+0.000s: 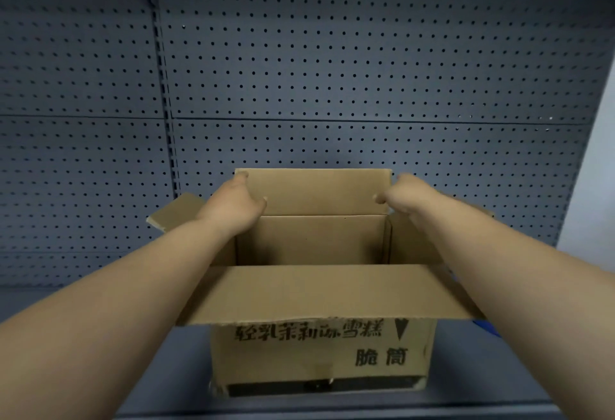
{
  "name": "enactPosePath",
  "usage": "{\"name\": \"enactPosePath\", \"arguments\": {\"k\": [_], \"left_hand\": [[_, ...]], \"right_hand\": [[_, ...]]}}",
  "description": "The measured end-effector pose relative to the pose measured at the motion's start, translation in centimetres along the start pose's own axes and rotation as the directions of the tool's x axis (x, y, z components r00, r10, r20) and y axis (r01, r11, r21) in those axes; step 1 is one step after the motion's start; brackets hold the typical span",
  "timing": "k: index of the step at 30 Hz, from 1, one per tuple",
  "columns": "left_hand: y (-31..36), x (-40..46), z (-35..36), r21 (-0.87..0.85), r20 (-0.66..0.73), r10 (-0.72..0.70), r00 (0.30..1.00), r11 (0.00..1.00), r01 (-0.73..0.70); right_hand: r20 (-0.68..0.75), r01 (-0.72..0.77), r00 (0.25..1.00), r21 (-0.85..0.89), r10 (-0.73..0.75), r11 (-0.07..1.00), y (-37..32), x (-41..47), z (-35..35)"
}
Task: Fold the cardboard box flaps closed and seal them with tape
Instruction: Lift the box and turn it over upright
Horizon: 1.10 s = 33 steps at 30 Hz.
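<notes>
Both hands, left (233, 206) and right (404, 198), grip the far flap (316, 191) above a grey shelf (166, 369), pegboard (332, 70) behind.

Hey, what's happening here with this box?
A person is closing an open cardboard box standing on a grey shelf. The left hand and right hand grip the two ends of the upright far flap. The near flap and left side flap hang outward. No tape is visible.
</notes>
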<state>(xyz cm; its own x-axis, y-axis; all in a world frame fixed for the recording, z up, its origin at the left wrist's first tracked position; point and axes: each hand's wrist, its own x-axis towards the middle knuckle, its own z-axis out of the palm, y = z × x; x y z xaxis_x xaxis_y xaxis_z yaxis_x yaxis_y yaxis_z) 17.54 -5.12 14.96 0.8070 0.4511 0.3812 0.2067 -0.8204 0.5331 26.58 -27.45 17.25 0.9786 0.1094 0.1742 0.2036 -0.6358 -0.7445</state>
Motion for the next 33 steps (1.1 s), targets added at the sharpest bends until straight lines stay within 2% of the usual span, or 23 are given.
{"name": "enactPosePath", "arguments": {"k": [4,6,9,12,15,18,25,27,29,33], "left_hand": [[1.2,-2.4,-1.3,0.026,0.022,0.126,0.992,0.992,-0.126],[1.6,-3.8,-1.7,0.051,0.03,0.194,0.981,0.979,-0.195],[1.7,-5.6,-2.0,0.116,0.012,0.271,0.963,0.956,-0.27],[1.6,-7.0,-2.3,0.179,-0.022,0.337,0.941,0.928,-0.328],[1.2,-8.4,-2.7,0.233,-0.073,0.377,0.923,0.907,-0.352],[0.3,-9.7,-2.8,0.319,-0.089,0.427,0.9,0.868,-0.38],[-0.7,-12.6,-3.2,0.456,-0.126,0.551,0.825,0.771,-0.445],[-0.9,-12.9,-3.2,0.524,-0.163,0.62,0.767,0.713,-0.465],[-1.4,-12.7,-2.8,0.626,-0.2,0.714,0.671,0.62,-0.473],[-3.4,-11.1,-0.8,0.789,-0.192,0.849,0.493,0.432,-0.437]], "right_hand": [[0.027,0.179,0.984,-0.012,-0.178,0.984,-0.8,-3.7,-1.7],[0.038,0.317,0.949,-0.105,-0.314,0.943,-0.7,-6.4,-2.0],[0.179,0.564,0.825,-0.332,-0.536,0.757,-0.4,-11.4,-1.6],[0.344,0.69,0.715,-0.487,-0.608,0.535,0.1,-14.5,-0.3],[0.378,0.695,0.702,-0.55,-0.603,0.464,0.9,-15.4,0.8],[0.321,0.662,0.704,-0.62,-0.634,0.421,1.9,-15.5,1.2],[0.16,0.571,0.704,-0.707,-0.692,0.417,2.0,-15.7,1.0],[0.055,0.522,0.687,-0.731,-0.724,0.44,1.8,-15.4,1.0],[-0.067,0.472,0.652,-0.743,-0.755,0.474,1.5,-14.6,1.0],[-0.285,0.404,0.529,-0.744,-0.8,0.532,1.2,-12.3,1.6]]}}
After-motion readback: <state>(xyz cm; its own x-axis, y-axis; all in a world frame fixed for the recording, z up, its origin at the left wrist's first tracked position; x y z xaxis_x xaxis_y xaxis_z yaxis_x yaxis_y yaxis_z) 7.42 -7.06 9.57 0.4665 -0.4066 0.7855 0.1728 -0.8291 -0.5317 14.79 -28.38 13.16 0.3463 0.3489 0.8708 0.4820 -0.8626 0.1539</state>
